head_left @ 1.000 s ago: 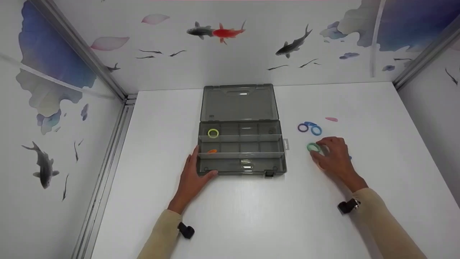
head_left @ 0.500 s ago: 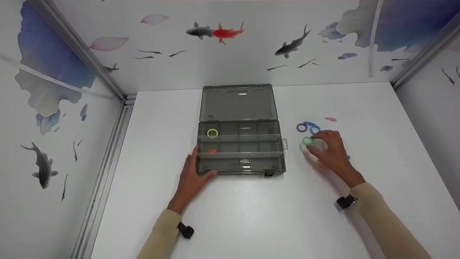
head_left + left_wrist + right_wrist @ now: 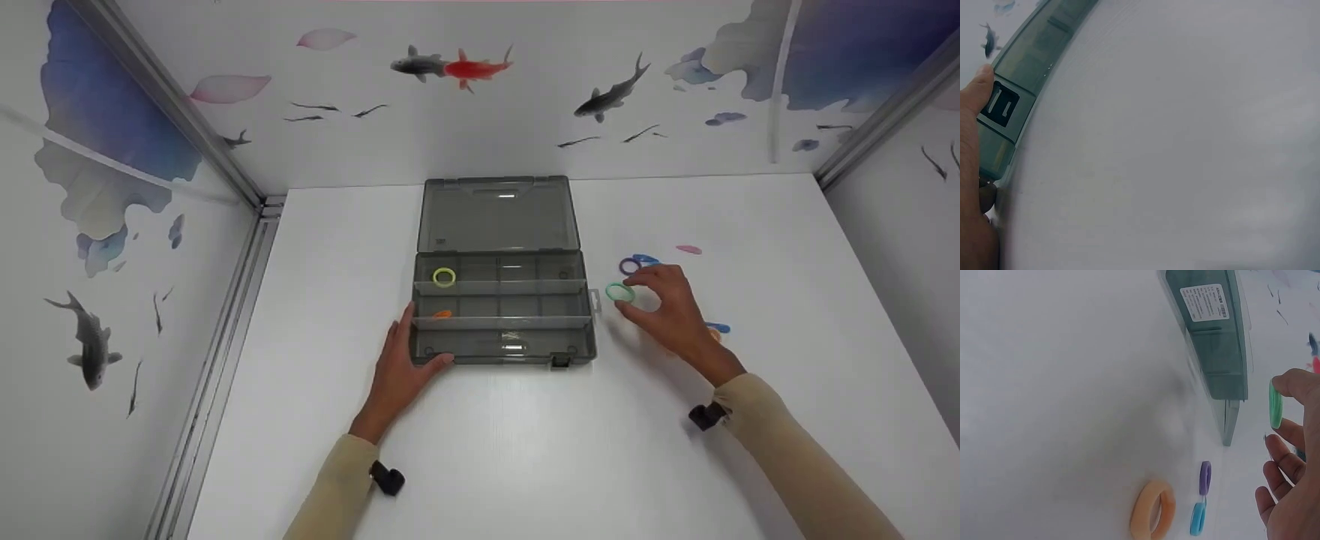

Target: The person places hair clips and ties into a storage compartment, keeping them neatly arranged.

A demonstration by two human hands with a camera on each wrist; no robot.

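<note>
My right hand [image 3: 664, 307] pinches a light green hair tie [image 3: 607, 292] between thumb and fingertips, raised just off the right side of an open grey see-through compartment box [image 3: 502, 346]. In the right wrist view the hair tie [image 3: 1275, 404] is seen edge-on, the other fingers loosely bent. My left hand [image 3: 397, 379] rests at the box's front left corner, fingers along its side and thumb on the front edge. Inside the box, a yellow hair tie [image 3: 435, 278] lies in the back row and a small orange piece [image 3: 443, 315] in the middle row.
Right of the box lie a purple hair tie [image 3: 623, 267], a blue piece [image 3: 645, 259] and a pink clip-like piece [image 3: 688, 249]. Partly behind my right wrist are another blue piece [image 3: 720, 328] and an orange hair tie [image 3: 1140, 514]. Printed panels [image 3: 525, 142] wall the table.
My right hand has lifted the green hair tie from the table and carried it left and slightly back toward the box. The left hand has stayed at the box corner.
</note>
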